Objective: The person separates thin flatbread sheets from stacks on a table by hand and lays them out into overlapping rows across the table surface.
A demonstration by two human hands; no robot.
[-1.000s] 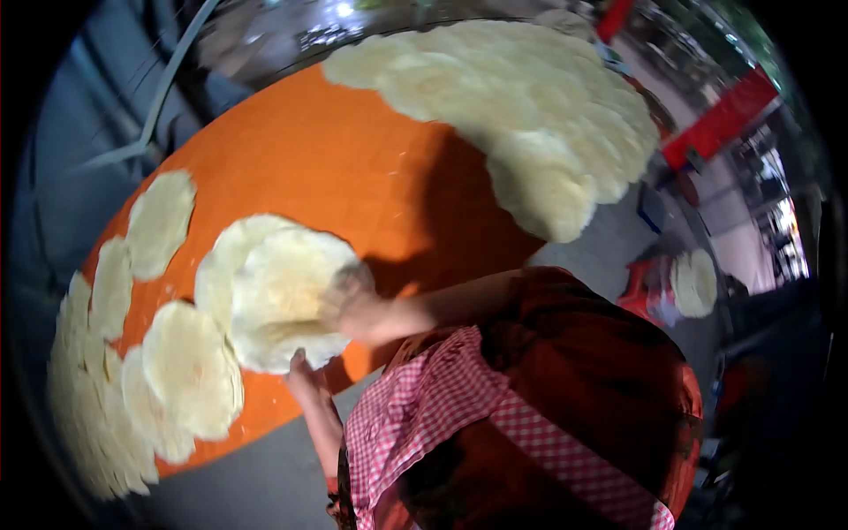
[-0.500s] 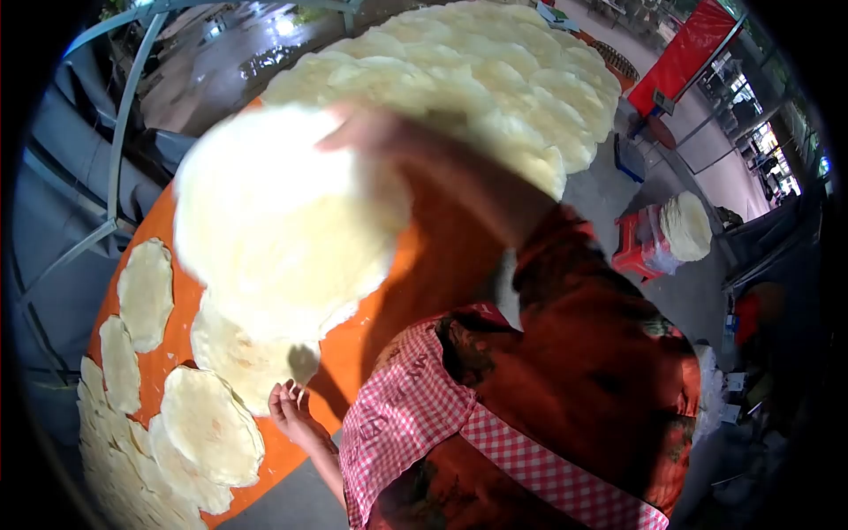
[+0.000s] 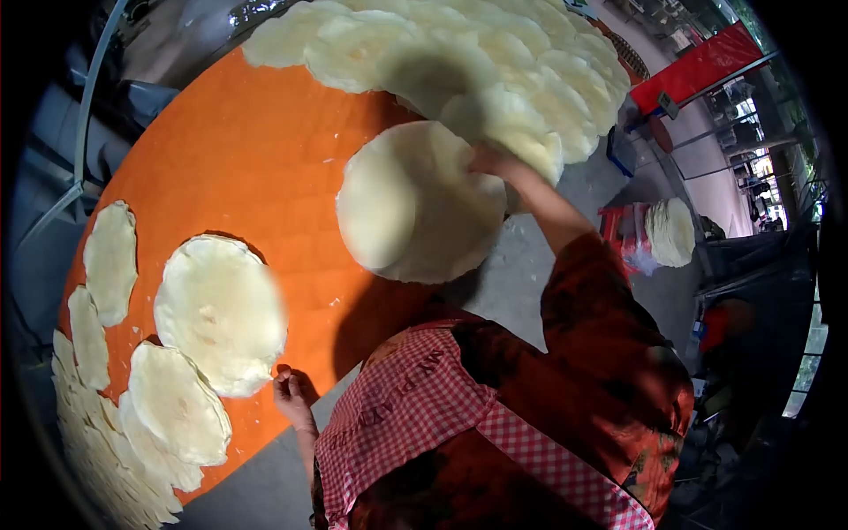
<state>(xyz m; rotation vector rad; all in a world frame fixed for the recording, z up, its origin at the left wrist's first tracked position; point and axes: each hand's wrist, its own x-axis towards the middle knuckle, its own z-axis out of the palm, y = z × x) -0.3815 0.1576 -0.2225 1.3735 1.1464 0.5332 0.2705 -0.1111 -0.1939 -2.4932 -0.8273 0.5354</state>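
Head view: held round flatbread point(image 3: 413, 208), face-on

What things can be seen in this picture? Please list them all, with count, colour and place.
Tabletop: one, orange, centre.
Held round: one, cream, above the tabletop.
Far rounds: many, cream, overlapping, far side.
Large round: at least one, cream, near side.
Left-side rounds: many, cream, some overlapping.
Stool: one, red, right.
Stack of rounds: one, cream, at the stool.
Panel: one, red, upper right.
Blue object: one, blue, below the panel.
Metal frame: one, grey, upper left.
Floor: one, grey, around the tabletop.
Background items: several, too small or dark to name.
Apron: one, pink-white check, worn.
Right sleeve: one, red-black, right arm.
Left hand: one, bare, beside the large round.
Right hand: one, bare, on the held round.
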